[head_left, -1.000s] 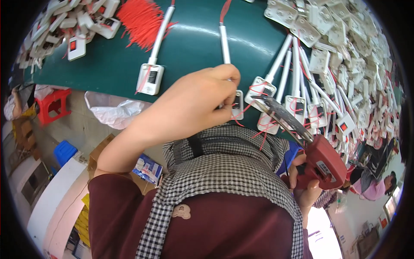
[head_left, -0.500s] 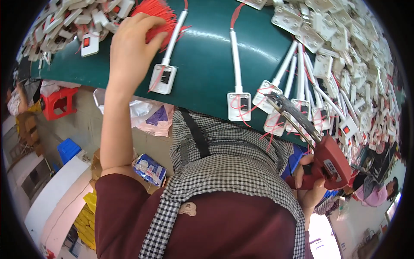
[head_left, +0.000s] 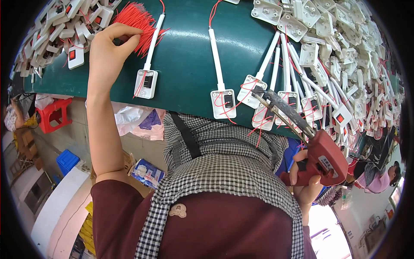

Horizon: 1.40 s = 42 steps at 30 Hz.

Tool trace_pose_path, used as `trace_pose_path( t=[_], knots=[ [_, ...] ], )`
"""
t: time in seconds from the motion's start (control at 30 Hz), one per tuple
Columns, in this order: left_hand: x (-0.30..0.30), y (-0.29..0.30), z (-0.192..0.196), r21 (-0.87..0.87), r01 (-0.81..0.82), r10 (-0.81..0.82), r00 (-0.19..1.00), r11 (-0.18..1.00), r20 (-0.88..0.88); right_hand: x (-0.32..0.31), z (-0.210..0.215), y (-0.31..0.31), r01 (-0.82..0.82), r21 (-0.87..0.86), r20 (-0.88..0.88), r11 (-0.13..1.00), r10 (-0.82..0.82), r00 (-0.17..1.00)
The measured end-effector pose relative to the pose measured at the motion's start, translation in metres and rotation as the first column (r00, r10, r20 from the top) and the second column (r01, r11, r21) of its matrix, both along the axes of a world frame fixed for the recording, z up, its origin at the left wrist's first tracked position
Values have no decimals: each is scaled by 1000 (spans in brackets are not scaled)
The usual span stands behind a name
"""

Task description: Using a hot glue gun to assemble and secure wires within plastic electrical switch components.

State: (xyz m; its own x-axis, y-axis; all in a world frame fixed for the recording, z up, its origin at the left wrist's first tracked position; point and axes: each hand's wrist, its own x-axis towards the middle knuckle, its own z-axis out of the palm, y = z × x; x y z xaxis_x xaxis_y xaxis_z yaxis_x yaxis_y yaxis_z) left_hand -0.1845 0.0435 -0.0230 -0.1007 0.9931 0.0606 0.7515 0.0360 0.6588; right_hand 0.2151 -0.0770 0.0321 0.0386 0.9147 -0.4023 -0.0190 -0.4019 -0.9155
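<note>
My left hand is at the far left over a bundle of short red wires. Its thumb and forefinger are pinched together at the bundle's edge; whatever is between them is too small to make out. Beside it lies a white switch housing with a black switch, a white tube and red wire ends. My right hand grips a red soldering gun, its long metal tip pointing up and left toward several similar housings. Another tubed housing lies alone in the middle, near the table edge.
The green table carries a heap of white housings with switches at the far left. A larger pile of white housing shells covers the right side. A red stool stands on the floor, and a person is at the far right.
The thumb and forefinger of my left hand have come together at the red wires. The whole view has shifted slightly; my right hand still holds the soldering gun.
</note>
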Motion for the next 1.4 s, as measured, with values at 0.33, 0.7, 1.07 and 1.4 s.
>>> trace_pose_path(
  t=[0.33, 0.7, 1.07, 1.4],
  knots=[
    [83, -32, 34, 6, 421, -382, 817, 907, 433, 0, -1, 2, 28, 2, -5, 1000, -28, 1000],
    [105, -28, -1, 206, 373, -400, 909, 905, 114, 5, -6, 2, -7, -27, -62, 1000, 5, 998],
    [106, -40, 10, 66, 309, -314, 896, 949, 314, -6, 0, 10, -122, -52, -40, 991, 120, 992],
    [104, -42, 9, 95, 427, -436, 894, 899, 103, -15, 1, 19, -204, -179, -89, 963, 190, 978]
  ],
)
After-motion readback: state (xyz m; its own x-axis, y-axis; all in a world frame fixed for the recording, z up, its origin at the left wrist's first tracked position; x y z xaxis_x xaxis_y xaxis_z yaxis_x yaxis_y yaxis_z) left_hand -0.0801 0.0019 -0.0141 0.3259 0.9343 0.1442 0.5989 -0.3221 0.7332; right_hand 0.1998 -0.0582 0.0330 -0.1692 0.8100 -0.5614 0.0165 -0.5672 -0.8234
